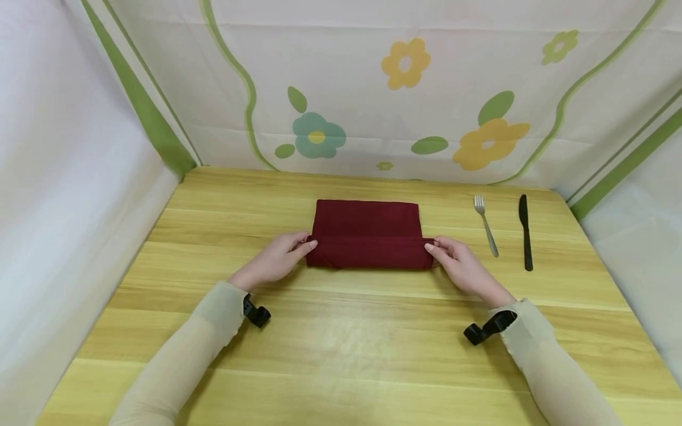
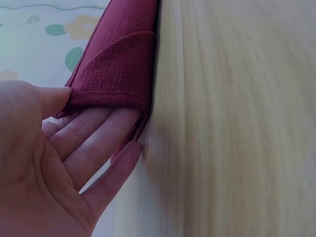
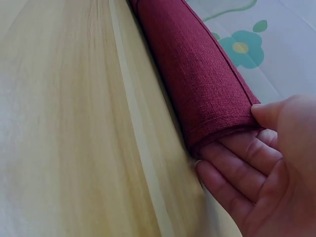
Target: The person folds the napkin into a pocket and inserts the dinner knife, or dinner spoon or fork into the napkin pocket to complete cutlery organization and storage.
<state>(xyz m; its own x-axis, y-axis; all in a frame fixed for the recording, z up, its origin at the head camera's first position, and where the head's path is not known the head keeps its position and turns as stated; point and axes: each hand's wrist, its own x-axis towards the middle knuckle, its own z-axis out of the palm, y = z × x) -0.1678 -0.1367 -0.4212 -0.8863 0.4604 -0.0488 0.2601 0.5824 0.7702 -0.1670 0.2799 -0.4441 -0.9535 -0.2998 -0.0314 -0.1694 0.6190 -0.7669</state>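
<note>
A dark red cloth napkin (image 1: 367,219) lies on the table, its near part folded over toward the back in a band. At the left end of that fold, my left hand (image 1: 279,255) pinches the edge, thumb on top and fingers tucked inside the fold. My right hand (image 1: 459,263) grips the opposite end the same way. In the left wrist view the cloth layer (image 2: 113,74) arches over the fingers of the left hand (image 2: 79,148). The right wrist view has the rounded fold (image 3: 197,74) with fingers of the right hand (image 3: 256,163) slipped inside it.
To the right of the napkin, a fork (image 1: 486,225) with a metal handle lies on the wooden table (image 1: 341,355). Beside it is a black knife (image 1: 526,231). A white cloth with printed flowers (image 1: 373,89) hangs behind the table's far edge.
</note>
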